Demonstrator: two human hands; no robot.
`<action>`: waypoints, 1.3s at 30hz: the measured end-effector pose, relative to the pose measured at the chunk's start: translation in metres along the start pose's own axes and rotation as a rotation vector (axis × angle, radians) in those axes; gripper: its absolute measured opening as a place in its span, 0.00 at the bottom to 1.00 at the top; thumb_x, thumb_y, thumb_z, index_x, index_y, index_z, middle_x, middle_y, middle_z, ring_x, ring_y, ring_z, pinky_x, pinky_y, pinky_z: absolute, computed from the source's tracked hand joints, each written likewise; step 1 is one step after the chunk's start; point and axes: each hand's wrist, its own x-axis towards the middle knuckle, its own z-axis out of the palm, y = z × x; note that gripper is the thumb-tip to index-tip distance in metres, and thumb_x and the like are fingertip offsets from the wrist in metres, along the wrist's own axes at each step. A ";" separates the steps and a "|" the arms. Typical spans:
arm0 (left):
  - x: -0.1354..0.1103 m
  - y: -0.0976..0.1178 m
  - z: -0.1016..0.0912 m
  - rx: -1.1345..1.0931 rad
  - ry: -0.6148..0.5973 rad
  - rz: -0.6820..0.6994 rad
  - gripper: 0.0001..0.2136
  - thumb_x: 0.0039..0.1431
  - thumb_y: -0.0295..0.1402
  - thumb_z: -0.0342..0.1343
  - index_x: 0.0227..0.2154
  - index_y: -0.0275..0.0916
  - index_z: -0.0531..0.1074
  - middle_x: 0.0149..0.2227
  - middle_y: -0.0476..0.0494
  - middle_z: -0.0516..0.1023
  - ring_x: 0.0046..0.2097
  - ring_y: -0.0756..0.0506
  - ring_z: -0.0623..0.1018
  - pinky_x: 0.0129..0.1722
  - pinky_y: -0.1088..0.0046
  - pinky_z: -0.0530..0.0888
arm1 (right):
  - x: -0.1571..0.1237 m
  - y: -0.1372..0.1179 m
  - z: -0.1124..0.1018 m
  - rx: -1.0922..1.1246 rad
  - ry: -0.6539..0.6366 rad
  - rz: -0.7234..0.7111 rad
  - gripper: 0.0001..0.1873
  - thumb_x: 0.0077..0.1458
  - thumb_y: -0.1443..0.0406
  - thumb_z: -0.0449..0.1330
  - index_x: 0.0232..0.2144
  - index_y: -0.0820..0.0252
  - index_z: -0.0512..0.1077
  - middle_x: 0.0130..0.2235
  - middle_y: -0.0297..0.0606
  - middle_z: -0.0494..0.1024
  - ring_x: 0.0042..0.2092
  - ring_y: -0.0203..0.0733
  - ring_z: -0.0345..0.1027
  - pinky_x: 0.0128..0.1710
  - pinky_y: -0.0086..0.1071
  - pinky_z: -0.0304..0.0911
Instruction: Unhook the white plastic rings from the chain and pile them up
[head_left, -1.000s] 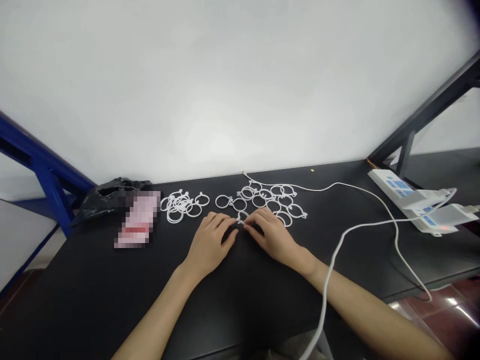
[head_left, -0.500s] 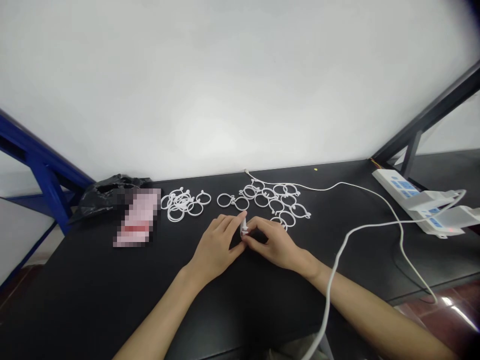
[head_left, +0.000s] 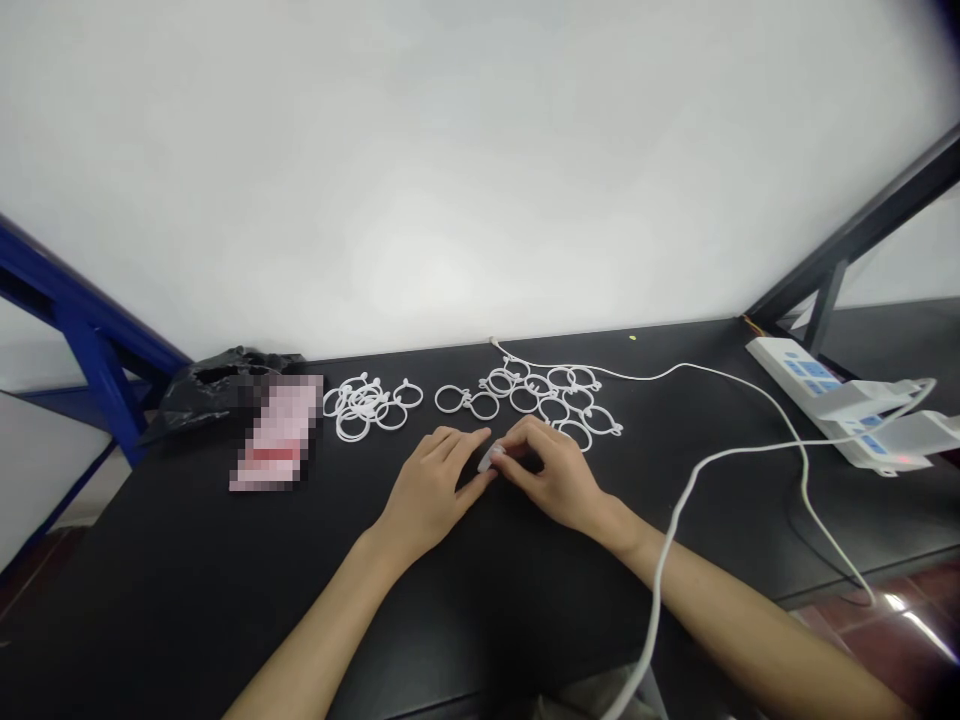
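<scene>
Between my hands is a white curtain ring (head_left: 491, 457), seen nearly edge-on and tilted. My right hand (head_left: 553, 472) pinches it with thumb and fingertips. My left hand (head_left: 427, 488) lies just left of it, index finger stretched out and thumb apart below; the thumb tip is close to the ring, and whether it touches cannot be told. Beyond my fingertips lie two white curtain rings (head_left: 484, 418) side by side. A loose spread of several rings (head_left: 553, 422) is behind my right hand, which covers part of it. Further left sits a heaped cluster of rings (head_left: 353, 438).
A blurred pink packet (head_left: 277, 425) and a black plastic bag (head_left: 202, 385) lie at the left. On the right is a white power strip (head_left: 810, 395) with plugged-in adapters. A white cable (head_left: 701, 468) passes over my right forearm. A wall (head_left: 450, 180) backs the black table (head_left: 225, 600).
The ring has turned from upright to leaning, its upper end now toward my right hand. My left index finger has come away from it. My right hand has shifted slightly, covering more rings.
</scene>
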 end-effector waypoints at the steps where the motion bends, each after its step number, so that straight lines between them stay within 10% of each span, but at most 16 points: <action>1: 0.000 0.000 -0.001 0.005 0.019 0.011 0.13 0.66 0.34 0.52 0.51 0.40 0.68 0.44 0.42 0.78 0.46 0.43 0.74 0.46 0.62 0.73 | 0.000 0.001 0.000 -0.018 0.012 0.028 0.05 0.60 0.62 0.60 0.34 0.56 0.68 0.34 0.34 0.73 0.33 0.35 0.70 0.34 0.31 0.69; 14: -0.001 -0.003 -0.002 0.103 0.013 -0.050 0.12 0.69 0.30 0.45 0.46 0.38 0.73 0.31 0.45 0.78 0.35 0.45 0.72 0.37 0.65 0.70 | 0.000 -0.009 -0.004 0.022 -0.217 -0.058 0.12 0.64 0.66 0.54 0.50 0.53 0.67 0.43 0.38 0.74 0.39 0.36 0.71 0.40 0.32 0.70; 22: 0.000 0.000 -0.004 0.007 -0.088 -0.062 0.23 0.66 0.41 0.51 0.61 0.41 0.59 0.51 0.41 0.74 0.50 0.41 0.72 0.50 0.57 0.69 | 0.001 -0.002 -0.002 0.014 -0.083 -0.086 0.07 0.65 0.67 0.53 0.43 0.55 0.69 0.39 0.37 0.76 0.39 0.37 0.72 0.40 0.32 0.70; 39: 0.000 0.002 0.000 -0.004 -0.136 -0.027 0.20 0.63 0.41 0.56 0.55 0.39 0.66 0.46 0.43 0.77 0.47 0.41 0.73 0.48 0.58 0.70 | -0.001 0.002 0.001 -0.038 -0.054 -0.036 0.05 0.63 0.62 0.57 0.35 0.56 0.69 0.34 0.35 0.76 0.33 0.35 0.70 0.34 0.29 0.66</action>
